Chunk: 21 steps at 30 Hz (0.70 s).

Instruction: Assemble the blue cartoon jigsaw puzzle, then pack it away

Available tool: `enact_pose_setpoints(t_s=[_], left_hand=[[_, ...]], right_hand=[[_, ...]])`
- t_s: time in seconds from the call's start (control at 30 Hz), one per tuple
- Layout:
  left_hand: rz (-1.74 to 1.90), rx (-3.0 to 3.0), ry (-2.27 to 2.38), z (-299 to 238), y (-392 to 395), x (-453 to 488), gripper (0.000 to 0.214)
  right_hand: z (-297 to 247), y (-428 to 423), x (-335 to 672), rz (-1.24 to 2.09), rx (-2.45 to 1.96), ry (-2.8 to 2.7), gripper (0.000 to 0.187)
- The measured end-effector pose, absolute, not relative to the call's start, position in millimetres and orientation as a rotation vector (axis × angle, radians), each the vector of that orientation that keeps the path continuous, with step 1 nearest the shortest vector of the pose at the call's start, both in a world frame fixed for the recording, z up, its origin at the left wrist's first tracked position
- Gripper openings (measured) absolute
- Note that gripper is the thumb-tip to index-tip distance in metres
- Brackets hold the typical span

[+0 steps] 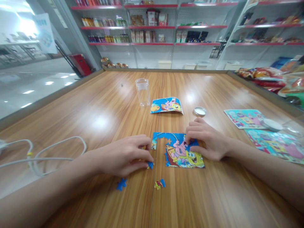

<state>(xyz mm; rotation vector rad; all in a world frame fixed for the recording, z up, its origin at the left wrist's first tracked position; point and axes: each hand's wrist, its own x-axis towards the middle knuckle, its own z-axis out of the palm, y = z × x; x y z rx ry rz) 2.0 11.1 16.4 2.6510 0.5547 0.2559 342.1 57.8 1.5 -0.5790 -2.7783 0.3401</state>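
A partly assembled jigsaw puzzle (175,153) lies flat on the wooden table, with a gap in its left side. My right hand (206,137) rests on its upper right part, thumb and forefinger apart on the surface. Left of the puzzle, my left hand (129,153) has its thumb and forefinger closed on a small blue puzzle piece (150,165). Its other fingers curl over the puzzle's left edge and partly hide it. Nearer to me lie a loose blue piece (121,184) and a red, yellow and blue piece (159,184).
Behind the puzzle are a curled picture sheet (167,105), a clear plastic jar (142,92) and a round lid (200,111). Two puzzle pictures (245,118) and another lid (273,124) lie at right. White cables (59,142) loop at left. Stocked shelves (152,27) stand beyond.
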Motion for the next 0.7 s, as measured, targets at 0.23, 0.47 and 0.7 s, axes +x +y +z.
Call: enact_pose_setpoints(t_s=[0.23,0.47,0.7], left_hand=[[0.154,2.626,0.548,23,17,-4,0.013],[0.317,2.708,0.568,20,15,3,0.032],[0.247,2.801,0.39,14,0,29,0.047]], right_hand=[[7,51,337,0.315,-0.528,-2.814,0.012],[9,50,334,0.355,-0.489,-2.818,0.011],[10,49,332,0.342,-0.495,-2.83,0.009]])
